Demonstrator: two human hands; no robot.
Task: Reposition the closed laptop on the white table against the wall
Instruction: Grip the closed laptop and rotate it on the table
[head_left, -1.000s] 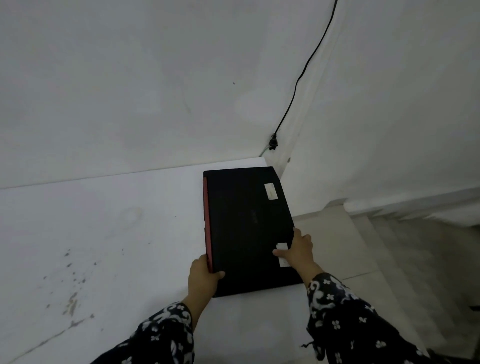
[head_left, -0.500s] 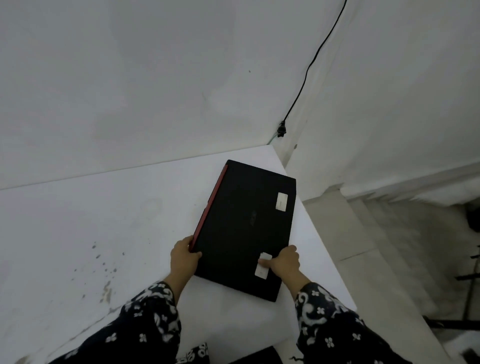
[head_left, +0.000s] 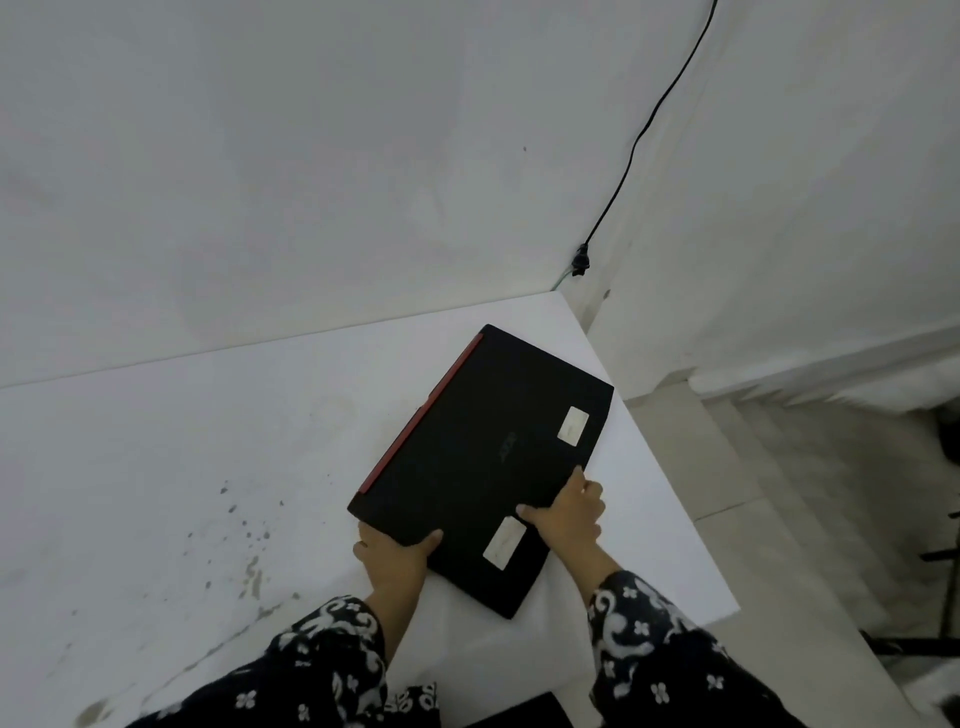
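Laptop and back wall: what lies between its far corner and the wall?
Only bare white table shows between the laptop and the wall in the head view; nothing rests there.

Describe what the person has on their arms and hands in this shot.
Both arms wear long dark sleeves printed with white flowers and swirls, the left sleeve and the right sleeve ending at the wrists. The left hand and right hand are bare: no gloves or visible jewellery.

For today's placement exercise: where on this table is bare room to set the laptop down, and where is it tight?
Free: table between wall and laptop. Tight: right corner, where left hand and right hand grip it.
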